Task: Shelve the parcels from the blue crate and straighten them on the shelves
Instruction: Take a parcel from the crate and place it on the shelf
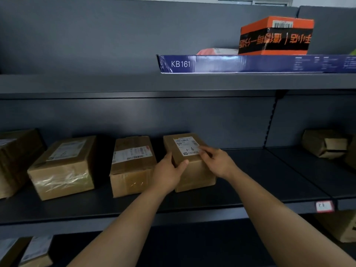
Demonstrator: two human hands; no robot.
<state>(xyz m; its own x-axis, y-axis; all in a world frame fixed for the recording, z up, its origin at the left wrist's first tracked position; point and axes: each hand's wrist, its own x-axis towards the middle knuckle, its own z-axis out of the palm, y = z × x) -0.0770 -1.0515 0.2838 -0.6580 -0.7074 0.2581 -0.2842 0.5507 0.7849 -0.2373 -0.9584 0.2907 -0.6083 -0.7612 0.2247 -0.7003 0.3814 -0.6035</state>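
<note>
We face dark grey metal shelving with a solid grey back panel; a strip of pale wall shows above it. The middle shelf (250, 170) carries a row of brown cardboard parcels, and the labelled parcel (192, 176) stands at the right end of that row, just beside a taped parcel (133, 166) and turned slightly askew. Our left hand (169, 172) grips its near left corner, thumb curled over the top edge and fingers wrapped round the side. Our right hand (217, 160) holds its right side, fingers bent down onto the white label (the thumb is hidden). Further left sit a film-wrapped parcel (63, 166) and part of another at the frame's edge. On the upper shelf (96, 81) a flat blue box (250, 63) marked KB161 bears an orange and black box (275, 35). The right-hand bay holds a crumpled carton (325, 143), and a small white tag (324, 206) sticks to the shelf's front lip.
</note>
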